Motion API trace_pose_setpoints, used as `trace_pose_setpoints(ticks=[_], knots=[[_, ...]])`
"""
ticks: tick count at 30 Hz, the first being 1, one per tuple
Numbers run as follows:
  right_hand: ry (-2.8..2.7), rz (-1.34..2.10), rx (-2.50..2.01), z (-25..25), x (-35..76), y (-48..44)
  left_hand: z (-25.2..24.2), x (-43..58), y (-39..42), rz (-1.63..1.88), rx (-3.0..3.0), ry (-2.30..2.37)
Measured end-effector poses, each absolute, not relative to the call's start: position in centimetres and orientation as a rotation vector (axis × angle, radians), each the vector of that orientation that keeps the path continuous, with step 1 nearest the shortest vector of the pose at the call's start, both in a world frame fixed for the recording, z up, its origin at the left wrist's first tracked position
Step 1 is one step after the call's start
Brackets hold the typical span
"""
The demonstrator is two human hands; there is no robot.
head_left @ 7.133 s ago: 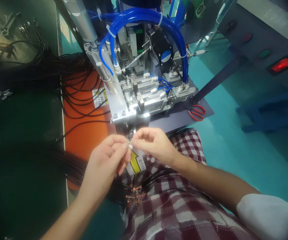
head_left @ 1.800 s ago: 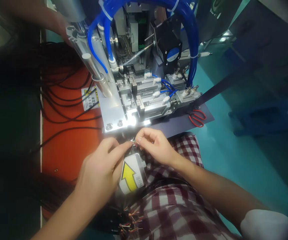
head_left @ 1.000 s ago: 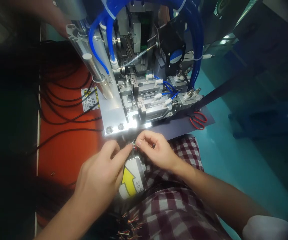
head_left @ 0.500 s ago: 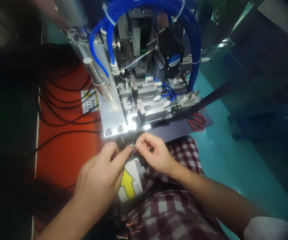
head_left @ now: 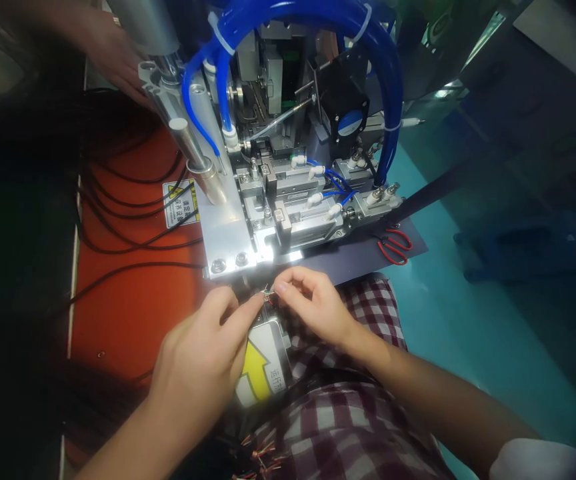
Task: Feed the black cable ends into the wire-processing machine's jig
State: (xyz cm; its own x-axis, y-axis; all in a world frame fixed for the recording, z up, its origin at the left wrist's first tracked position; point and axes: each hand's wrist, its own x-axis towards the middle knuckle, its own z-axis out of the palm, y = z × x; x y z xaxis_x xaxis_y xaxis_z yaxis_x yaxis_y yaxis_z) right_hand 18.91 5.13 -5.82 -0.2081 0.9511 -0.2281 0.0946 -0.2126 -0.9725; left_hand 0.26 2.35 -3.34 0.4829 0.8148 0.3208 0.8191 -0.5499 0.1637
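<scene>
Wires [head_left: 268, 294] at centre of frame, slightly below the middle, between the two hands. Very fine, short ends showing; loosely fanned, one thin tip poking up. Colours mixed: pale and silvery, a hint of green, a fleck of red at the lower side. Too small to count strands.

Left hand [head_left: 201, 353], lower left of centre: thumb and forefinger pinched on the wires, other fingers hidden beneath. Right hand [head_left: 318, 307], right of centre: thumb and forefinger nipped together, one pale strand running into the tips; remaining fingers curled.

Just below the wires, white label [head_left: 275, 360] with yellow arrow, partly covered by left hand. Bottom centre, bundle [head_left: 261, 457] of copper-coloured and coloured wire ends, blurred. Above the hands, metal machine [head_left: 298, 223] with blue tubes [head_left: 393, 100]. Red-handled pliers [head_left: 395, 247] right of centre. Black cables [head_left: 141, 265] cross the orange tabletop [head_left: 123, 313] at left. Upper left, another person's hand [head_left: 115, 57], blurred.
</scene>
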Motion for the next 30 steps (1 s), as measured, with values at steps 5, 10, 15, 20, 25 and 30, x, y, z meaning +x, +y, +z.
trace_pose_setpoints(ticks=[5,10,15,20,25,30], knots=[[-1.276,1.507,-1.379,-5.5,18.6,5.2,-3.3,0.4,2.4,-0.576,-2.701,-1.475],[-1.422,1.345,-1.323,-5.8,18.5,4.5,-3.2,0.4,2.5,-0.586,-2.697,-1.471],[-1.617,1.103,-1.277,-6.3,18.5,4.4,-3.1,0.4,2.5,-0.596,-2.717,-1.461],[-1.557,1.168,-1.329,-6.2,18.4,4.5,-3.2,0.4,2.4,-0.588,-2.71,-1.476],[-1.395,1.413,-1.388,-5.7,18.2,4.2,-3.2,0.4,2.5,-0.599,-2.721,-1.472],[-1.383,1.448,-1.397,-5.7,18.2,4.2,-3.4,0.3,2.5,-0.633,-2.722,-1.472]])
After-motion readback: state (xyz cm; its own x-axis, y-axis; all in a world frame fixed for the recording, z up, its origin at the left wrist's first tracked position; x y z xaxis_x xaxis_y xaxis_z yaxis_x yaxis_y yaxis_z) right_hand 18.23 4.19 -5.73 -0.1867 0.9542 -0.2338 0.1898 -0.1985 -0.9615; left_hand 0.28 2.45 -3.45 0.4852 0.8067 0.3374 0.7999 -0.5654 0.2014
